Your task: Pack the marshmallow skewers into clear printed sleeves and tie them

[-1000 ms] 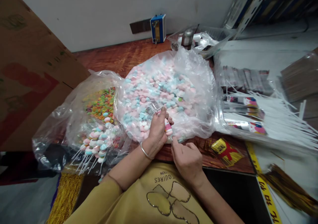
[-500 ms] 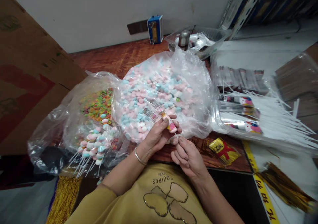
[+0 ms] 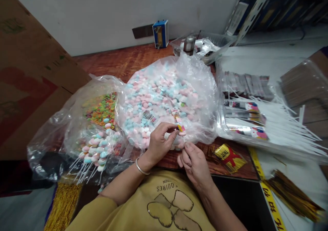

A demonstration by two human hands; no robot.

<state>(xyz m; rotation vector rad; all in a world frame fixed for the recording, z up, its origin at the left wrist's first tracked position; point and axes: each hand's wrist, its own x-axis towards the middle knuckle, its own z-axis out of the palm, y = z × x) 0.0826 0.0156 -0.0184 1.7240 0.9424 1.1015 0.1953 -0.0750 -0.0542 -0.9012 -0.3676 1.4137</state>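
Cardboard (image 3: 33, 73) fills the left side of what we see, leaning over a reddish wooden table (image 3: 120, 60). On the table, in the middle, sits our big clear bag of pink and blue sweets (image 3: 164, 94), and to its left a second bag with mixed coloured sweets (image 3: 102, 109) at the back and finished sweet sticks (image 3: 94, 152) at the front. To the right lie white sticks (image 3: 284, 128) in a loose fan beside a stack of printed wrappers (image 3: 243, 116). A clear tray (image 3: 205, 46) and a small blue box (image 3: 160, 34) stand near the wall.

Just in front of the big bag, above the table's near edge, our left hand (image 3: 159, 144) pinches a narrow printed wrapper (image 3: 176, 120) between thumb and fingers; the wrapper slants up over the sweets. Our right hand (image 3: 196, 164) is closed on the lower end of the same wrapper, just under the left thumb. A yellow packet (image 3: 228, 155) lies near the right hand.
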